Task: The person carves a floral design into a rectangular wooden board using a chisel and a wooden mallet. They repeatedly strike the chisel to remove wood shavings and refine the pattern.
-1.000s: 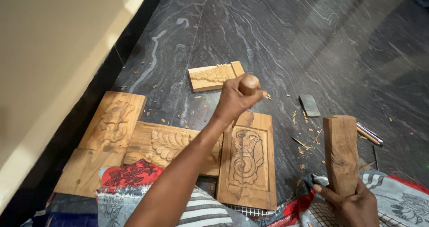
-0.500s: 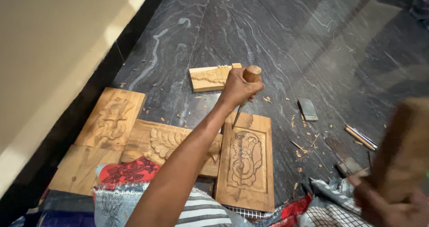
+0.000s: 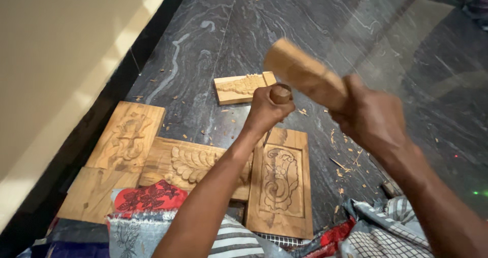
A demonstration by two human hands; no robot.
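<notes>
Right now left hand [image 3: 264, 110] is clamped on an upright chisel [image 3: 278, 96], tip on the carved panel [image 3: 280, 180]. Right hand [image 3: 368, 118], at 3 o'clock, grips the blurred wooden mallet [image 3: 304, 74] angled over the handle.

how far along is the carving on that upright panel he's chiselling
Done: the upright wooden panel already shows a framed scroll motif carved in relief. In hand: the left hand holds a round-handled wooden chisel near the panel's top edge, while the right hand swings a blurred wooden mallet block. Left: probably finishing at that top edge; I can't judge how much.
</notes>
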